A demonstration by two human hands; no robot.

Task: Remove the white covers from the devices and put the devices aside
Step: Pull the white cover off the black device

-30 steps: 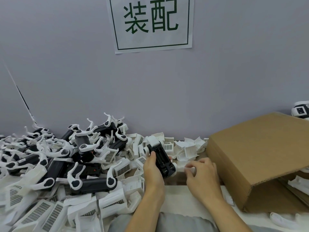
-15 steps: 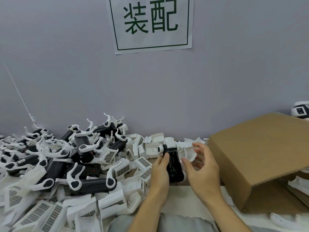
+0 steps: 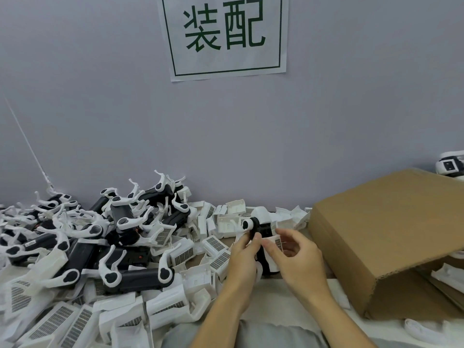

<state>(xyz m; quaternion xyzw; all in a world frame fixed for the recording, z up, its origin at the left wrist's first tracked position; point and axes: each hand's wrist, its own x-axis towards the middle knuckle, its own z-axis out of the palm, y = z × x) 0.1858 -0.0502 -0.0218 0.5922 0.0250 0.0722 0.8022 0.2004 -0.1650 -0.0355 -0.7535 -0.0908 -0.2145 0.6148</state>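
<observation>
A black device (image 3: 262, 231) with a white round end is held upright at the table's middle. My left hand (image 3: 241, 257) grips it from the left, thumb against its front. My right hand (image 3: 297, 259) is at its right side, thumb and fingers pinching a white grilled cover (image 3: 277, 243) that sits on the device. The lower part of the device is hidden behind both hands. A heap of black devices (image 3: 130, 280) with white arms lies to the left. Loose white covers (image 3: 234, 208) lie along the wall behind my hands.
A big cardboard box (image 3: 389, 234) lies on its side at the right, its opening facing me, close to my right hand. More white covers (image 3: 62, 322) fill the front left. A paper sign (image 3: 223, 36) hangs on the grey wall. One white device (image 3: 450, 169) sits behind the box.
My right hand let go of a loose white cover near the back pile and came back to the device's right side. The device was turned more upright and moved slightly right.
</observation>
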